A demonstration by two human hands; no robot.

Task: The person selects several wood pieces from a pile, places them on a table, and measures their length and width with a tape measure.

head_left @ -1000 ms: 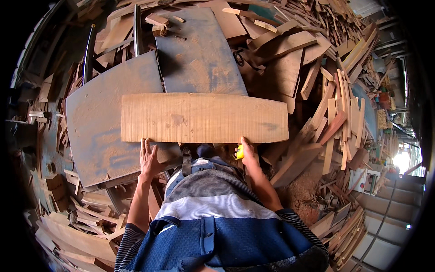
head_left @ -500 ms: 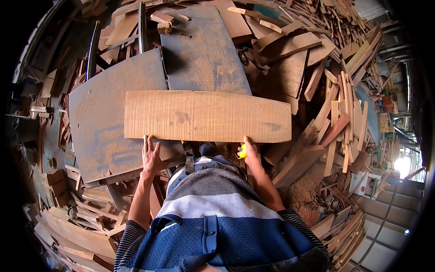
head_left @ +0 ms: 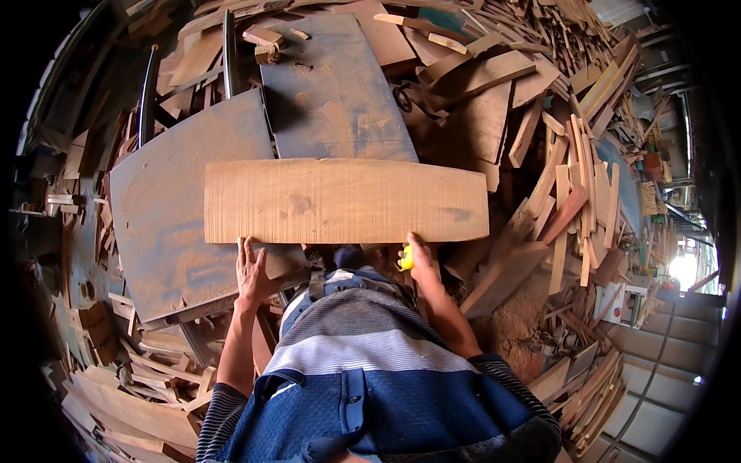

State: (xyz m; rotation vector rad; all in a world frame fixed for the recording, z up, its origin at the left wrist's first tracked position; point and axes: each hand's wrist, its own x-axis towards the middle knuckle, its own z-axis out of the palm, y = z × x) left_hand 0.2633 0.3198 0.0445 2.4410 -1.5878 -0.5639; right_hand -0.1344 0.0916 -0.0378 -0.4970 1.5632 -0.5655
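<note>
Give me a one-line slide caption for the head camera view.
Both hands, left hand and right hand, press a wide wooden board at its near edge.

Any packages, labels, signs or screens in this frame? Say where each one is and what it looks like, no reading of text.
Printed panel or package: far right, among stacked wood strips; small, rectangular, yellowish with dark markings too small to make out.
White box-like machine or case: lower right beside the offcuts; red spot on its face.
No screens visible.

wooden board (head_left: 346,201) | pale, long, flat, grain visible, faint dark stain | lies crosswise on grey dusty table, near edge | small yellow object (head_left: 405,258) under its near right edge
</note>
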